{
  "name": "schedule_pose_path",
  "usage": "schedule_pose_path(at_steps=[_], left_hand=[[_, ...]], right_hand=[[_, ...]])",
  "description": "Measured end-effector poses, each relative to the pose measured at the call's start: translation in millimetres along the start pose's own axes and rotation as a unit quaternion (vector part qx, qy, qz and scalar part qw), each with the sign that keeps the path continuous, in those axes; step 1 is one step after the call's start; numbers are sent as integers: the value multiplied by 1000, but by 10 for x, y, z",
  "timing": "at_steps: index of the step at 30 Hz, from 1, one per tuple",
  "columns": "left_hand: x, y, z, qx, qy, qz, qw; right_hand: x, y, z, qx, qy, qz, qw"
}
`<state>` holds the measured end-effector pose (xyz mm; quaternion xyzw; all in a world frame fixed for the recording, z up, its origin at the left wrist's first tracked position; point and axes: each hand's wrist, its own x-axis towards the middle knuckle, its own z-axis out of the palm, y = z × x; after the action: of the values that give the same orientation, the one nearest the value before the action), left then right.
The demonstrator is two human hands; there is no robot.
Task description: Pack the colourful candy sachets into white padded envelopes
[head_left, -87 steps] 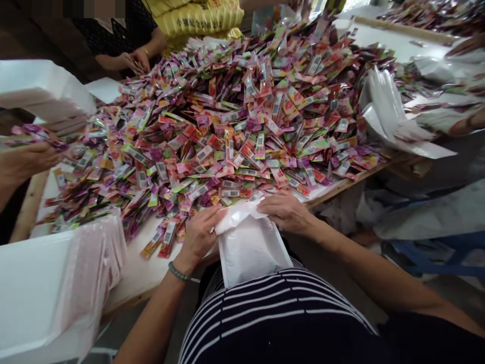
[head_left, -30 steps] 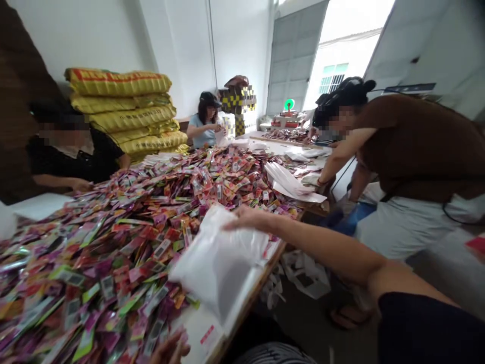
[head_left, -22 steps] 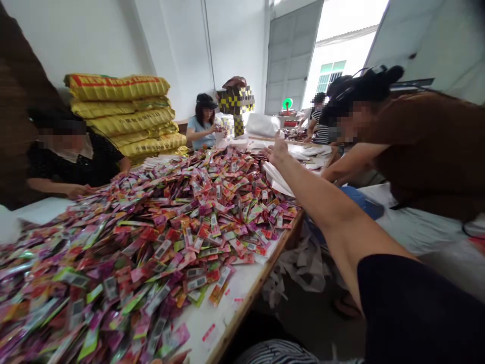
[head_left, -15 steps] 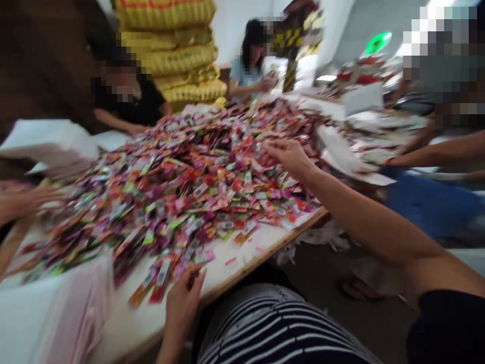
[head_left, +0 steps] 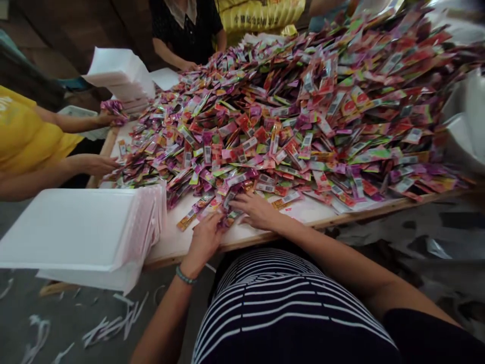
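Note:
A big heap of small colourful sachets (head_left: 303, 111) covers the table (head_left: 314, 212). My left hand (head_left: 204, 237) lies on the sachets at the heap's near edge, fingers curled over a few of them. My right hand (head_left: 255, 210) rests flat beside it on the same sachets, fingers spread. Both hands sit close together just inside the table's front edge. A green bead bracelet (head_left: 184, 275) is on my left wrist.
A thick stack of white bags (head_left: 76, 232) overhangs the table's left front corner. A person in yellow (head_left: 34, 141) handles sachets at the left; another person in black (head_left: 185, 30) works at the far side. More white bags (head_left: 121, 76) lie at the back left, others at the right edge (head_left: 466, 126).
The filled white bag has left my hands. My right arm swung far right, then came back. Both hands are now down on the sachets at the table's near edge, and my head has tilted down.

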<state>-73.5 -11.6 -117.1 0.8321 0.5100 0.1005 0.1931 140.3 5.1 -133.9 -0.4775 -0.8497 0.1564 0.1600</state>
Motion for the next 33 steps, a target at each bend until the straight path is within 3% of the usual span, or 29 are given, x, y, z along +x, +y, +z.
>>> schedule_pose_path(at_steps=[2, 4, 6, 11, 15, 18, 20, 22, 24, 27, 30, 33], left_hand=[[-113, -71, -27, -21, 35, -1, 999], [-190, -164, -109, 18, 98, -34, 994], [-191, -249, -206, 77, 124, -77, 986], [51, -275, -293, 167, 28, -98, 981], [95, -198, -209, 159, -44, -104, 981], [0, -203, -176, 103, -48, -134, 984], [-52, -239, -196, 32, -28, -175, 984], [-71, -284, -242, -88, -3, -220, 972], [-62, -314, -295, -255, 24, -244, 936], [-22, -282, -336, -499, 46, -231, 834], [11, -169, -297, -620, 56, -221, 750], [5, -45, -198, -659, 82, -224, 713]], right_hand=[[-49, -5, 58, -35, -48, -20, 998], [-115, -3, 65, -63, -95, -14, 993], [-145, -12, 33, -84, -111, -25, 990], [22, -126, -70, -106, -50, -100, 988], [90, -189, -58, -122, -114, -106, 980], [-21, -169, 2, -116, -145, -87, 979], [-108, -129, 27, -89, -131, -63, 985], [-158, -76, 22, -22, -80, -15, 996], [-154, -27, -5, 90, -2, 62, 994], [-72, -8, -53, 321, 91, 154, 930], [23, -82, -80, 568, 104, 175, 797], [62, -183, -65, 715, 100, 176, 669]])
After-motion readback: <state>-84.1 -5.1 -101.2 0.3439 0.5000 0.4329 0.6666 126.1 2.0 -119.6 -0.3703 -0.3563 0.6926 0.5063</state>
